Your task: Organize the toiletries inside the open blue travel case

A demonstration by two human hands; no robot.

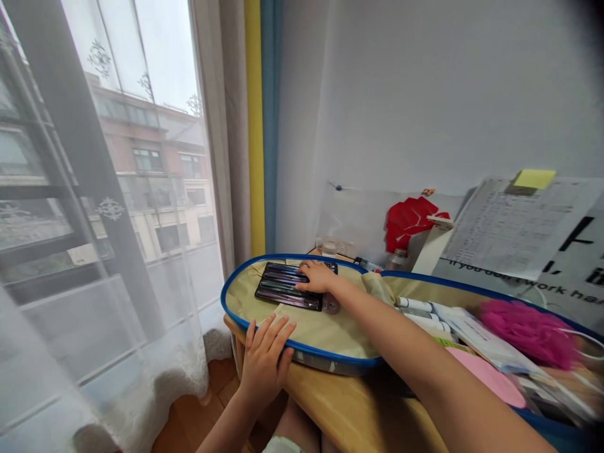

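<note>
An open blue-rimmed case [330,360] with a beige lining lies on a wooden table [340,409]. My right hand [317,277] reaches far across it and rests, fingers curled down, on a dark pack of several pens [283,286] at the case's far left end. My left hand [265,360] lies with fingers spread on the case's near blue rim, holding nothing.
White tubes [419,313], a pink mesh sponge [533,330], a pink pad [486,374] and papers fill the case's right side. A red paper cutout [408,221], small bottles and printed sheets stand along the wall. A sheer curtain [94,251] and window are at left.
</note>
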